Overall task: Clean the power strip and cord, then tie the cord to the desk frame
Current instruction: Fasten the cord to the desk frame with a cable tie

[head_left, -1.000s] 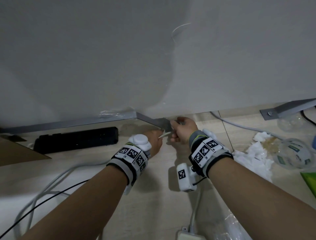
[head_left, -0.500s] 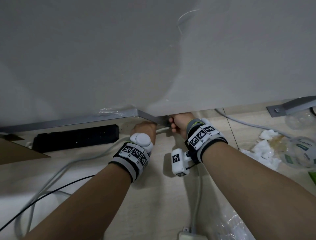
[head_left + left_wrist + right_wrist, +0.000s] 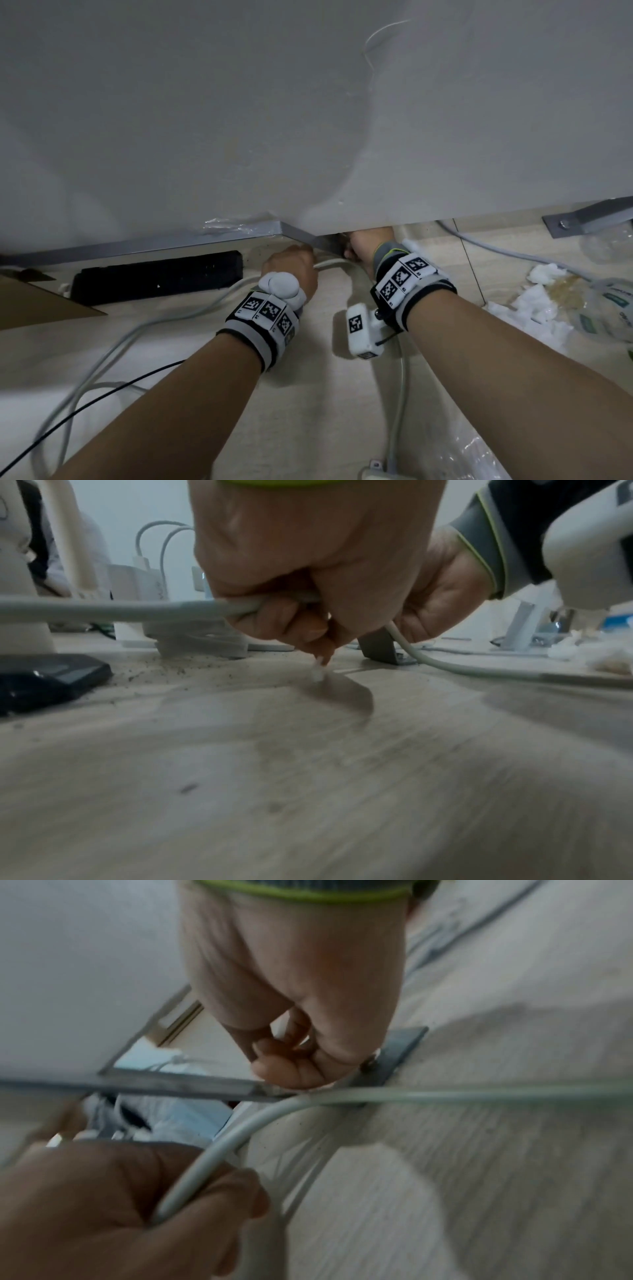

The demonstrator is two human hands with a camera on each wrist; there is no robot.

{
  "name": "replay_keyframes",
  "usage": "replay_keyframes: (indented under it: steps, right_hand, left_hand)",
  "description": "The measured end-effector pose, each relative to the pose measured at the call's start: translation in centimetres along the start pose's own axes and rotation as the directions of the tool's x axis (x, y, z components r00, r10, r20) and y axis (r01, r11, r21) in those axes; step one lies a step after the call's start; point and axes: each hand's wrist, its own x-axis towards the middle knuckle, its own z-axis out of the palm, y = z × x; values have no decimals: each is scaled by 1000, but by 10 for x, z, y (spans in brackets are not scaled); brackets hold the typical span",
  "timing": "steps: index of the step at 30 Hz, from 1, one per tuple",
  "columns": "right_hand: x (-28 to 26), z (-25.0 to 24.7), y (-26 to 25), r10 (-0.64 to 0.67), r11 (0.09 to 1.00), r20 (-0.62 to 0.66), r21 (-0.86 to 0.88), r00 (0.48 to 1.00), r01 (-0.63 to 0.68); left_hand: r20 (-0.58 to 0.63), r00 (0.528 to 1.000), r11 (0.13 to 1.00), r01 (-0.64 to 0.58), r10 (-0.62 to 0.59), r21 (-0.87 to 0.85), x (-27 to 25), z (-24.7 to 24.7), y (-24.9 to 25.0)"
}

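Cord [image 3: 178,310], pale grey, runs across the floor [image 3: 308,411] from 8 o'clock up to the desk frame [image 3: 301,236] near the middle of the head view. Left hand [image 3: 291,270] has its fingers curled round the cord just below the frame's grey bar. Right hand [image 3: 368,240], at 1 o'clock from the left, reaches under the desk [image 3: 308,120], fingers curled at the frame; whether it pinches anything is unclear. Black power strip [image 3: 157,277] lies at 9 o'clock.
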Motion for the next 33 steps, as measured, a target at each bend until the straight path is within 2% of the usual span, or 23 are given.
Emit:
replay_keyframes:
  steps: [4,8,12,15,19,22,26,33]
  right_hand:
    - [-3,-5,11,-107,994,-39,32,993,108]
    - [-11,-23,20,-162,986,-71,-58,984,158]
    - [-18,-32,19,-144,980,58,-128,988,150]
    - [-18,-35,13,-35,968,177,-237,984,77]
    - [-16,-41,10,-23,886,222,-447,975,122]
    - [-20,-40,13,-53,933,232,-335,971,131]
    - [-26,-38,18,-90,960,290,-230,953,161]
    - [-26,-41,25,-78,960,294,-236,953,151]
  left_hand:
    - [60,998,997,-13,17,-72,-1,-9,7]
    - [228,973,973,30,24,-230,5,-13,9]
    - [316,949,923,103,22,-372,6,-20,19]
    - [334,940,867,221,-67,-447,7,-18,21]
    - [329,935,774,303,-129,-556,6,-17,26]
    - [368,919,686,358,-139,-633,5,-18,29]
    - [387,910,737,361,-145,-571,4,-26,28]
    - [389,908,720,374,-156,-585,0,-30,28]
